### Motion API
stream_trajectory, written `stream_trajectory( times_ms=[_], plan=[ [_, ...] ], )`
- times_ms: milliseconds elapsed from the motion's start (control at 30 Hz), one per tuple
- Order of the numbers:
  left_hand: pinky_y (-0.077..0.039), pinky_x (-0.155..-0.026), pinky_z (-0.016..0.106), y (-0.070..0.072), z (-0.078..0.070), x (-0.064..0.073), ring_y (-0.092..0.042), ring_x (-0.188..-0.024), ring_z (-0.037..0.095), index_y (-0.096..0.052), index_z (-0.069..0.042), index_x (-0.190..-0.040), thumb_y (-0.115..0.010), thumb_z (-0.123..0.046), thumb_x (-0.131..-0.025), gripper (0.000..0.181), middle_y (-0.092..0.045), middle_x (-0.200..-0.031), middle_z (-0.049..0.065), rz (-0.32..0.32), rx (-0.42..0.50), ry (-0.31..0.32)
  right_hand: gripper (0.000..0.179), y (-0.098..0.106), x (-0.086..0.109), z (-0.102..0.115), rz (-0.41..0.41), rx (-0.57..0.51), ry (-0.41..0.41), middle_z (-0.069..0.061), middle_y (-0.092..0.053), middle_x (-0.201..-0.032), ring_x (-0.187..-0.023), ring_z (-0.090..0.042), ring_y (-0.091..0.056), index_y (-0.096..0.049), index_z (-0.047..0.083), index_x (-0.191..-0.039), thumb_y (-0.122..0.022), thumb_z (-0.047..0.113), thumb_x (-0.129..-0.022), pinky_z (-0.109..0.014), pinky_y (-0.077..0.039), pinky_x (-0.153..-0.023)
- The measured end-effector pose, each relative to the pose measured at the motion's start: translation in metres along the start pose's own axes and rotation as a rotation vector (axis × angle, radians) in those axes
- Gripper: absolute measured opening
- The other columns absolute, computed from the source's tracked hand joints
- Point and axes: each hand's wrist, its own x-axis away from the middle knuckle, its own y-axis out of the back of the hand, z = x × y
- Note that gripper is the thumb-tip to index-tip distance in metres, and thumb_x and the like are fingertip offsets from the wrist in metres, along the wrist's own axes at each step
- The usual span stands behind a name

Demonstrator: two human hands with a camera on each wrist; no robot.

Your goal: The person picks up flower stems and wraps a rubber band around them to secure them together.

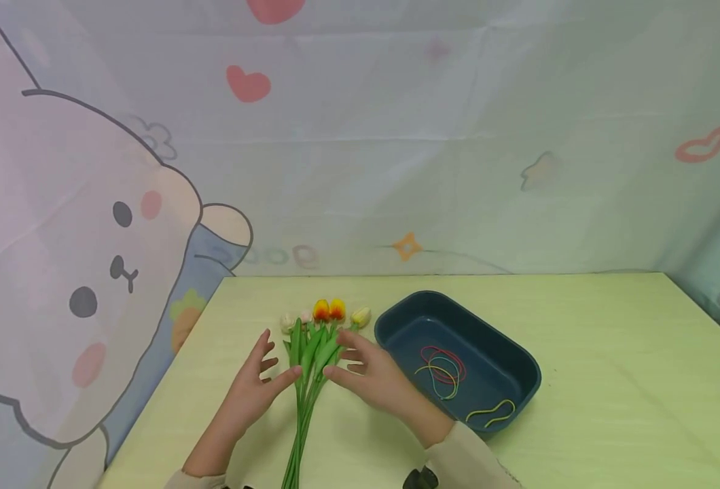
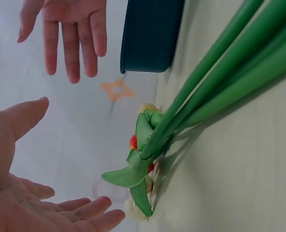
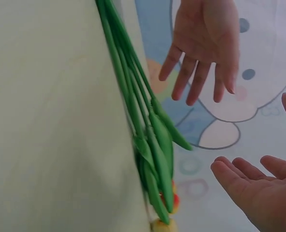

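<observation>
A bunch of artificial tulips (image 1: 311,367) lies on the table, green stems toward me and white, pink, yellow and orange-red heads at the far end. My left hand (image 1: 259,380) hovers to the left of the leaves, fingers spread and palm turned inward. Opposite it, my right hand (image 1: 372,373) is held over the right side of the bunch, its fingers loosely extended. Neither hand grips anything. In the left wrist view the stems (image 2: 205,82) lie apart from both hands; the right wrist view also shows a gap between the leaves (image 3: 155,145) and the fingers.
A dark blue basin (image 1: 488,339) stands right of the flowers, partly behind my right forearm. Inside it lie red and green-yellow loops of string or bands (image 1: 442,372) and a separate yellow one (image 1: 491,411). A printed cloth backdrop (image 1: 397,149) hangs behind the pale yellow-green table (image 1: 617,380).
</observation>
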Motion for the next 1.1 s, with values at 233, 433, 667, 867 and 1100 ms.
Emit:
stream_trajectory(
  times_ms=[233,433,667,867,1100],
  plan=[
    [-0.041,-0.094,0.053,-0.001,0.005,-0.003,-0.030,-0.130,0.035,0.000,-0.022,-0.145,-0.063,-0.042,-0.081,0.092,-0.018,-0.147,0.011,0.029,0.001,0.047,0.065,-0.012,-0.003,-0.016,0.012,-0.068,-0.082,-0.013,-0.045,-0.133,-0.116,-0.033,-0.049,-0.035,0.011,-0.137,-0.061,0.038,-0.084,-0.039,-0.050,-0.088],
    [-0.041,-0.093,0.052,-0.001,0.011,-0.003,-0.033,-0.128,0.036,-0.001,-0.021,-0.145,-0.064,-0.040,-0.081,0.093,-0.021,-0.146,0.016,0.041,0.033,0.069,0.068,-0.021,-0.005,-0.026,0.003,-0.102,-0.097,-0.016,-0.049,-0.128,-0.112,-0.029,-0.053,-0.035,0.003,-0.136,-0.063,0.034,-0.083,-0.039,-0.051,-0.086],
    [-0.044,-0.092,0.048,-0.006,0.019,-0.004,-0.040,-0.123,0.035,-0.003,-0.018,-0.145,-0.067,-0.036,-0.080,0.093,-0.025,-0.143,0.019,0.061,0.088,0.074,0.070,-0.031,-0.006,-0.032,0.018,-0.158,-0.164,-0.017,-0.048,-0.128,-0.112,-0.031,-0.052,-0.033,0.002,-0.137,-0.067,0.027,-0.081,-0.042,-0.050,-0.086],
    [-0.046,-0.090,0.046,-0.012,0.022,-0.006,-0.043,-0.120,0.035,-0.002,-0.015,-0.145,-0.067,-0.029,-0.080,0.093,-0.028,-0.141,0.022,0.083,0.154,0.077,0.070,-0.036,-0.006,-0.034,0.019,-0.162,-0.204,-0.018,-0.048,-0.127,-0.111,-0.034,-0.052,-0.034,0.001,-0.136,-0.069,0.023,-0.080,-0.045,-0.051,-0.084],
    [-0.046,-0.090,0.046,-0.016,0.024,-0.005,-0.045,-0.118,0.035,-0.003,-0.005,-0.144,-0.068,-0.025,-0.081,0.093,-0.035,-0.136,0.026,0.094,0.192,0.091,0.069,-0.038,-0.007,-0.040,0.024,-0.150,-0.225,-0.021,-0.049,-0.125,-0.107,-0.034,-0.054,-0.034,-0.002,-0.135,-0.068,0.021,-0.080,-0.044,-0.051,-0.083]
  ],
)
